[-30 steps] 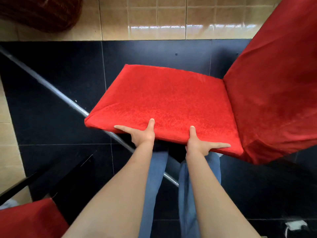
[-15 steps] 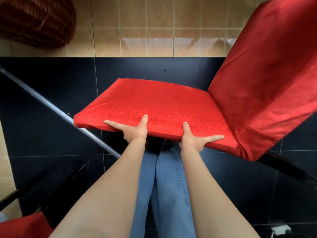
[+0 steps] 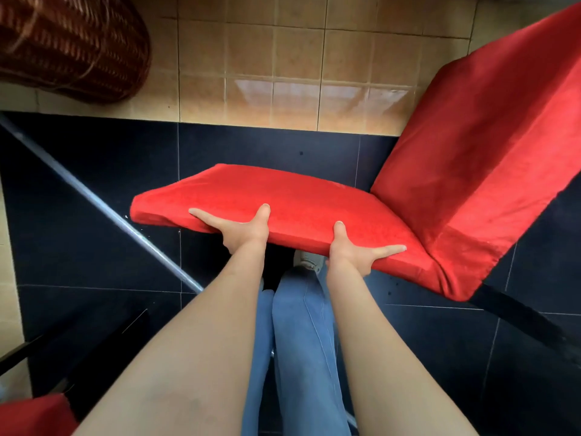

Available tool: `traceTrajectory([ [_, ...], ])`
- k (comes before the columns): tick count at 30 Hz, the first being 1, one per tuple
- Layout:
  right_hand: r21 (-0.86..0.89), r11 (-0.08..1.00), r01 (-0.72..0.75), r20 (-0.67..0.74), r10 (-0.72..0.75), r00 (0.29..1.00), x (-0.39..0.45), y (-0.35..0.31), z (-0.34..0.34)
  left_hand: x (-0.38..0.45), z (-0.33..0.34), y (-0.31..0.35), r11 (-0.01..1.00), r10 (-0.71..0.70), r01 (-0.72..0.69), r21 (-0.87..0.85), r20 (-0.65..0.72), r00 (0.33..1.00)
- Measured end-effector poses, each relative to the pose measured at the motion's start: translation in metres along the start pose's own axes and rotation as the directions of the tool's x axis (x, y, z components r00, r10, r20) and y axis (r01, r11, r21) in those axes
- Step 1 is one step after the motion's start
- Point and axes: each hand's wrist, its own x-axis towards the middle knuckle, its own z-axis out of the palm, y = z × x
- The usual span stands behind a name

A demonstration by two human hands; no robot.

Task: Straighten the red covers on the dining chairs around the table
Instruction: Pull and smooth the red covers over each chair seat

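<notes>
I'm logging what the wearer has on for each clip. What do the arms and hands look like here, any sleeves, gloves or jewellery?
Both forearms are bare up to the bottom edge of the picture: no sleeves show. The left hand and right hand wear no gloves, and no rings, watch or bracelets show. The fingernails look short and unpainted. Below the arms, light blue denim trousers show.

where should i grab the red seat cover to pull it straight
Take the red seat cover along its near side edge, coming from the person's side, as the left hand and right hand do: thumbs on top, fingers beneath. That edge is a long, thick padded lip facing you, and the backrest blocks the right end.
</notes>
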Motion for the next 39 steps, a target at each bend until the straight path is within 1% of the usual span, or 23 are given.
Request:
traceTrajectory([
  [8, -0.069, 0.998, -0.014, -0.012, 0.013, 1.000, -0.004, -0.037, 0.006, -0.007, 0.012, 0.025, 0.999, -0.054, 0.055, 0.002, -0.039, 0.998],
  [13, -0.078, 0.997, -0.022, -0.002, 0.021, 1.000, -0.005, -0.041, 0.007, -0.010, 0.013, 0.030, 0.998, -0.066, 0.067, 0.018, -0.066, 0.996],
  [19, -0.066, 0.998, -0.004, 0.004, 0.004, 1.000, -0.005, -0.042, 0.006, -0.010, 0.014, 0.033, 0.996, -0.081, 0.082, 0.025, -0.058, 0.995],
  [23, -0.075, 0.996, 0.045, 0.020, -0.044, 0.999, -0.007, -0.038, 0.001, -0.013, 0.012, 0.036, 0.991, -0.068, 0.079, 0.108, -0.105, 0.992],
  [27, -0.058, 0.997, 0.059, 0.059, -0.056, 0.997, -0.007, -0.035, -0.004, -0.015, 0.007, 0.037, 0.997, -0.066, 0.066, 0.038, 0.002, 0.998],
  [31, -0.053, 0.996, 0.076, 0.066, -0.073, 0.995, -0.018, -0.034, -0.002, -0.016, -0.007, 0.033, 1.000, -0.018, 0.020, -0.021, 0.111, 0.994],
  [34, -0.063, 0.991, 0.121, 0.057, -0.117, 0.991, -0.028, -0.028, 0.003, -0.009, -0.030, 0.022, 0.995, 0.073, -0.054, -0.084, 0.251, 0.965],
  [37, -0.052, 0.988, 0.148, 0.037, -0.146, 0.989, -0.040, -0.024, 0.010, 0.007, -0.064, 0.016, 0.985, 0.169, -0.168, -0.033, 0.345, 0.923],
  [39, -0.062, 0.984, 0.166, -0.007, -0.167, 0.986, -0.051, -0.022, 0.015, 0.024, -0.091, 0.016, 0.967, 0.231, -0.256, 0.017, 0.372, 0.899],
])
